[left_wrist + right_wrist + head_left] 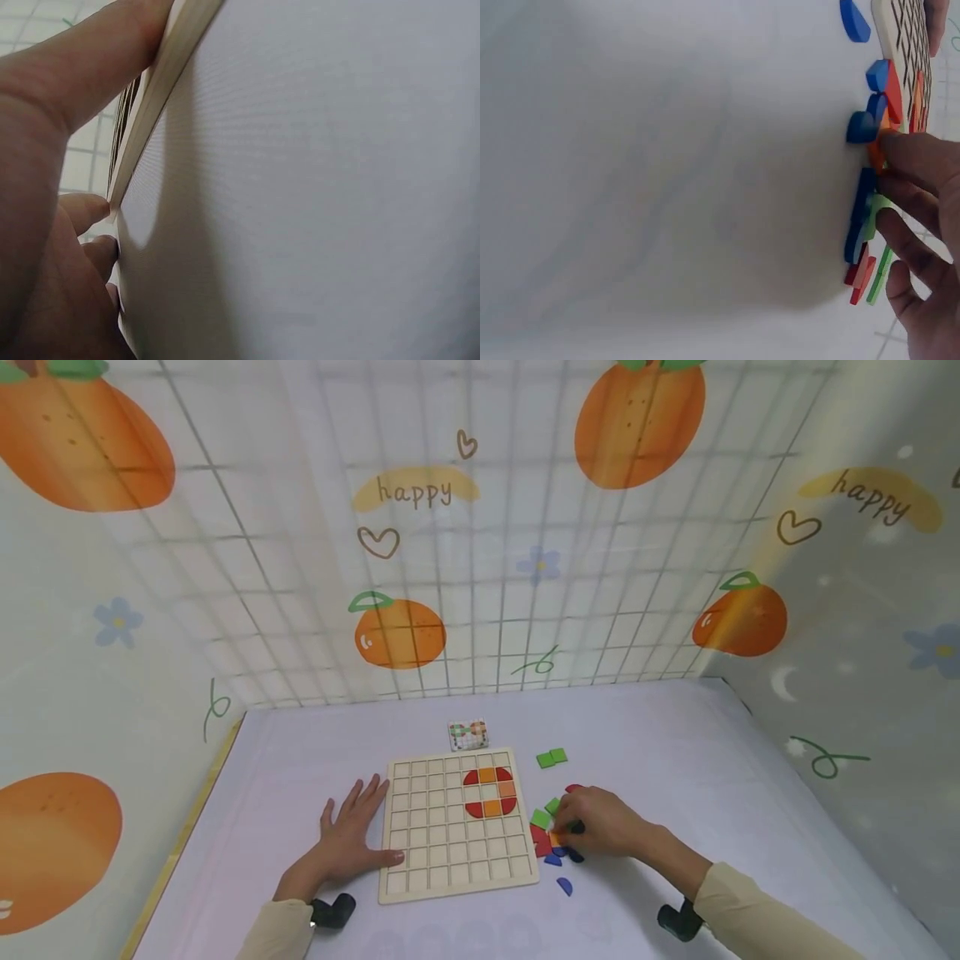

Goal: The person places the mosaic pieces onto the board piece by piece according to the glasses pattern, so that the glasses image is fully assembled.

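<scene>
A wooden grid board (431,835) lies on the table, with red curved and orange square pieces (491,808) forming part of a ring in its upper right cells. My left hand (348,839) rests spread at the board's left side, thumb over its edge and fingertips by the upper left corner. Over a loose heap of coloured pieces right of the board is my right hand (600,822). Thumb and index finger pinch an orange tile (876,154) there. Around it lie blue pieces (860,127), red pieces (540,841) and green squares (541,818); the hand covers part of the heap.
A small pattern card (468,735) lies behind the board. Two green squares (551,758) sit apart at the back right of it. A blue half-round piece (565,886) lies near the front. Printed curtains surround the white table (660,735).
</scene>
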`<state>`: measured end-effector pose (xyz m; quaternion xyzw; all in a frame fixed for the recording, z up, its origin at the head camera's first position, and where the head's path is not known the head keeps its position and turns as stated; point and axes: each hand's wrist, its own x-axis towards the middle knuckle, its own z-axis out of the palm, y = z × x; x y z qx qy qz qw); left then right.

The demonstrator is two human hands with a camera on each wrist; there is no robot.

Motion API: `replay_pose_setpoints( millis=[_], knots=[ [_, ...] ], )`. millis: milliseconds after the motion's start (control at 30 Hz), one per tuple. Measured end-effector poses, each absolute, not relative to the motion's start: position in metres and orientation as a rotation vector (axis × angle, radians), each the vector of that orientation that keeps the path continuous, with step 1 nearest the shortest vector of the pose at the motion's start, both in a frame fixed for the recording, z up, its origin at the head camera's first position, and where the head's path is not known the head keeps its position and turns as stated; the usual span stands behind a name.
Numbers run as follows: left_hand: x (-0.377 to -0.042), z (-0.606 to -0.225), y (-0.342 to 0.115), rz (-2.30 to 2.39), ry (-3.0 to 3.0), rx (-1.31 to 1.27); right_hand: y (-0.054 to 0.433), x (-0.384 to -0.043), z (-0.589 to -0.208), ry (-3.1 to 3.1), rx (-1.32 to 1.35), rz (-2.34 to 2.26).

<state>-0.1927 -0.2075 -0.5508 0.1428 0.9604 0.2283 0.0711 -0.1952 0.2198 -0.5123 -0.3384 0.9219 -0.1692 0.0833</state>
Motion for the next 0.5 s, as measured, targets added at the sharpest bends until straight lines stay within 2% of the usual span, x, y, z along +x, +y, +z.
replay_pose_setpoints(
  millis=[300,500],
  knots=[
    [-0.193,-0.550,-0.207,0.670,2.889,0.426,0.219,-0.198,-0.510,2.821,-1.052,-0.439],
    [-0.193,-0.550,-0.207,0.665,2.892,0.420,0.205,-0.215,-0.501,2.877,-1.003,-0.571]
  ],
)
